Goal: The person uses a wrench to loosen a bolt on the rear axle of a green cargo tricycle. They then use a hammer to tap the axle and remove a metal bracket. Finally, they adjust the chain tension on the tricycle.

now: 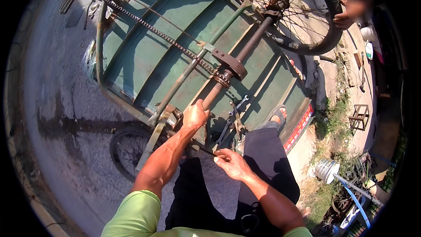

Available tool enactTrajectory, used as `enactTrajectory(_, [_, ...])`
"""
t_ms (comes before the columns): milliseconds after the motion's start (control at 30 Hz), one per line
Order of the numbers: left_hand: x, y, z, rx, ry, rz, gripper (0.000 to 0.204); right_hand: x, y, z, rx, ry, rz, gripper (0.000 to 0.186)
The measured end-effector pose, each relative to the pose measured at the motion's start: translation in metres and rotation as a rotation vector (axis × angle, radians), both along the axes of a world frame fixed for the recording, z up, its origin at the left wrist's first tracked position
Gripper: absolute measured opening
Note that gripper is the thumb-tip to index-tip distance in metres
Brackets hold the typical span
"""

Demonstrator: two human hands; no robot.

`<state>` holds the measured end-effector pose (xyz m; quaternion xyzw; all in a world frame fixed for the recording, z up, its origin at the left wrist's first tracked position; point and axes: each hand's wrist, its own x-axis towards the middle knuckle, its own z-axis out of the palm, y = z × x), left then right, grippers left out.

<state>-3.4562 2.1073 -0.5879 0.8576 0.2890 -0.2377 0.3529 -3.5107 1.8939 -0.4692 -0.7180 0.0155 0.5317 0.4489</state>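
Observation:
My left hand (195,115) is closed around the near end of a rusty axle (258,35). This axle crosses the underside of an overturned green cart (184,8). Partway along it sit a brown bearing block (229,63) and a sprocket (222,78) with a chain (160,33) running to the upper left. My right hand (232,163) is over the cart's near edge, its fingers curled together; what they hold, if anything, is hidden. Between my hands and the axle, an open-ended wrench (226,129) and another wrench (241,104) lie on the cart.
A spoked wheel (337,17) stands at the axle's far end, with another person's hand (345,15) on its tire. A second wheel (129,151) lies low on the left. My sandalled foot (278,115) rests on the cart. A bucket (326,170) and small stool (359,116) are at right.

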Motion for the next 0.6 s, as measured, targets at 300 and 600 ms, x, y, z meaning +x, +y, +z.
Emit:
enactTrajectory(300, [-0.008, -0.008, -0.004, 0.125, -0.1, -0.002, 0.037, 0.004, 0.005, -0.001, -0.029, 0.02, 0.025, 0.043])
enactTrajectory(600, [0.006, 0.044, -0.039, -0.901, 0.044, 0.041, 0.049, 0.009, 0.003, 0.003, -0.044, 0.034, -0.003, 0.042])
